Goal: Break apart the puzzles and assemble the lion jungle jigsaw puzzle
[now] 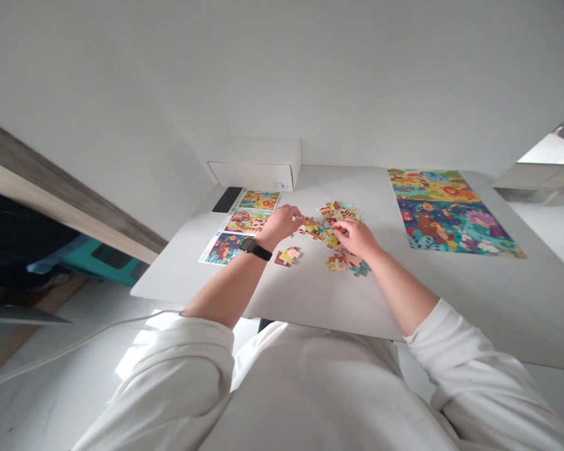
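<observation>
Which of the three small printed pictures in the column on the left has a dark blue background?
The bottom picture, beside the black watch. The top picture is mainly yellow and orange; the middle picture is light, with a red building.

A white box (pixel 251 173) stands in the way by the tabletop's (pixel 455 300) far-left corner; puzzle pieces (pixel 336 263), left hand (pixel 284 223) and right hand (pixel 356 238) crowd the middle. Open lanes run along the near edge between the forearms (pixel 399 288), and from near edge to far between the pieces and the flat picture sheet (pixel 455 216) at right.
</observation>
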Tool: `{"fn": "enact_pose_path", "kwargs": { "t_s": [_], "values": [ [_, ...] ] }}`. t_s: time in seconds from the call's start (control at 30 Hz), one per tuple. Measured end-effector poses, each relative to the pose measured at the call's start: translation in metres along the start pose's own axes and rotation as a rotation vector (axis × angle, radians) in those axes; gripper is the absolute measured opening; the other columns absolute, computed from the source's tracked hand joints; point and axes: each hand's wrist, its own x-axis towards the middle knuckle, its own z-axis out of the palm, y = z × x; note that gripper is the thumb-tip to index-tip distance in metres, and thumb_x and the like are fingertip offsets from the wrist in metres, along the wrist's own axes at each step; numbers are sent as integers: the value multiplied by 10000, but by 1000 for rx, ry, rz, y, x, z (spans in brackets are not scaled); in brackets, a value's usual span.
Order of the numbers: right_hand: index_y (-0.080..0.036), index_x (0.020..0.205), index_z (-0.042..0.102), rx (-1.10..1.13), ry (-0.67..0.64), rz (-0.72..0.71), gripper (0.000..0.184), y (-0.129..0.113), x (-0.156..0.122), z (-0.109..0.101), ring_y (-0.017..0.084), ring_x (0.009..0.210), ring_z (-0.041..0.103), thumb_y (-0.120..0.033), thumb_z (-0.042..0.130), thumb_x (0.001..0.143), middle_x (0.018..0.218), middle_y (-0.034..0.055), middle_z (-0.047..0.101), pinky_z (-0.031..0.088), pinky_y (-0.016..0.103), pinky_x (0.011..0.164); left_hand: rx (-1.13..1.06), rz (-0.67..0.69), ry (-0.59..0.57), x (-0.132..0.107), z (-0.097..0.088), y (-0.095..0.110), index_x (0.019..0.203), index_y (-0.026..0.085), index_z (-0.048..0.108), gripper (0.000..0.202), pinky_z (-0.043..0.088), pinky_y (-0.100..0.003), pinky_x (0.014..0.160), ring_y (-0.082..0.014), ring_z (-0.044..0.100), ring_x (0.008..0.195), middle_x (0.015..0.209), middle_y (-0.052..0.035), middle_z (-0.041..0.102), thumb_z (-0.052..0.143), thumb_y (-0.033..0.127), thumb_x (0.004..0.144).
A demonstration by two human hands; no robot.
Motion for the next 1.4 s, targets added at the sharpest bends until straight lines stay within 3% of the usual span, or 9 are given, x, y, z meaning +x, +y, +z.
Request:
{"fn": "enact_pose_path", "kwargs": {
  "t_s": [0.23,0.4,0.7,0.87,0.97,1.07,1.17,1.3,1.4],
  "values": [
    [-264,1143,790,-85,-326,-25,241,-1,-15,-35,242,943,725,-329,760,913,1090,60,780,546,339,868,140,267,-396,-65,-26,-24,1284,237,732,600,533,-339,947,-279,692,1083,1234,-89,720,889,426,736],
    [-311,1302,752,-208,-432,0,610,5,-47,-50,304,1122,700,-368,944,725,1308,96,694,565,390,966,91,330,-381,-92,-26,-20,1266,244,736,422,539,-355,953,-266,687,1091,1208,-91,712,794,335,857],
    [-247,1140,793,-277,-246,61,270,49,-79,-63,295,1105,699,-252,805,870,1200,109,720,543,418,1040,87,435,-178,-72,15,10,1364,204,671,374,464,-446,1164,-292,611,1317,1365,-121,684,603,292,1006],
    [-248,1160,818,-197,-190,38,271,43,-76,-52,295,1097,692,-296,793,894,1179,118,716,553,423,1022,92,537,-171,-60,40,55,1434,197,627,494,450,-483,1173,-319,604,1324,1419,-153,658,643,449,1009],
    [-253,1098,836,-65,-217,-40,203,36,-74,-44,271,1107,697,-284,768,909,1194,107,721,565,390,990,99,572,-203,-54,52,76,1429,206,627,474,475,-468,1137,-316,609,1324,1432,-153,656,653,409,1002],
    [-244,1081,829,-32,-155,-14,188,36,-68,-42,244,993,714,-271,698,948,1138,95,746,581,379,922,119,539,-242,-49,55,84,1348,210,685,399,515,-438,1076,-308,657,1251,1318,-132,721,670,378,986],
    [-249,1241,791,-117,-63,-9,306,39,-57,-39,281,1131,695,-265,667,962,1256,104,752,552,433,1038,103,482,-237,-44,51,82,1302,223,718,346,535,-406,1048,-280,698,1183,1229,-101,764,645,374,1000],
    [-271,1350,747,-256,-116,-44,391,37,-44,-32,312,1316,622,-274,669,966,1491,87,667,478,482,1160,140,442,-210,-32,46,79,1314,218,710,347,530,-401,1075,-280,683,1243,1316,-97,745,608,339,1005],
    [-234,1230,794,-397,-96,80,299,35,-44,-34,336,1255,647,-343,662,985,1423,118,705,497,487,1117,216,426,-215,-23,45,82,1363,214,686,396,502,-417,1120,-295,654,1289,1372,-110,715,608,336,994]
  ]
}}
